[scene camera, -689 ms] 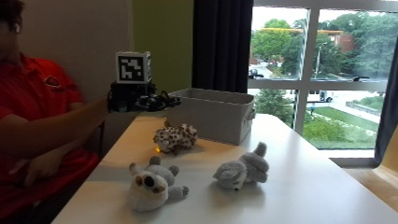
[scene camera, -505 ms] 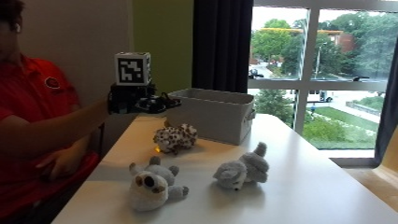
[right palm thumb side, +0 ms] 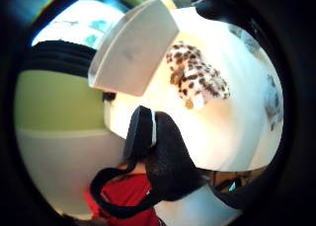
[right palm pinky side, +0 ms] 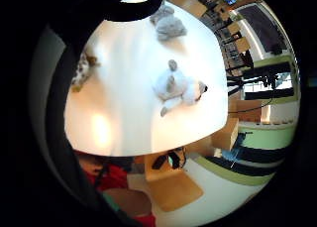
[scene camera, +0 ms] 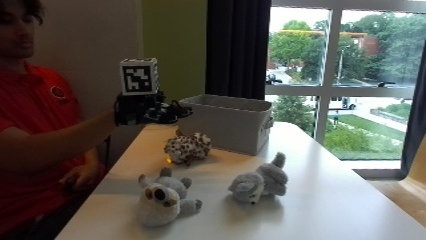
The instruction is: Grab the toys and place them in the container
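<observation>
Toys are all lying on the table (scene camera: 333, 200) at lower centre: spotted toy (scene camera: 188, 147), owl (scene camera: 161, 196), grey toy (scene camera: 259, 181). Container (scene camera: 229, 121) is waiting behind; gloved hand (scene camera: 148, 108) is hovering empty at left, fingers relaxed.

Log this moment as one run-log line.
right hand: raised beside container, holding nothing | spotted toy, owl toy, grey toy: on table | binned: none seen

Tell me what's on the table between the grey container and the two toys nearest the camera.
In the outside view, the spotted toy lies there, just in front of the container, with bare table beyond it toward the owl toy and the grey toy.
</observation>
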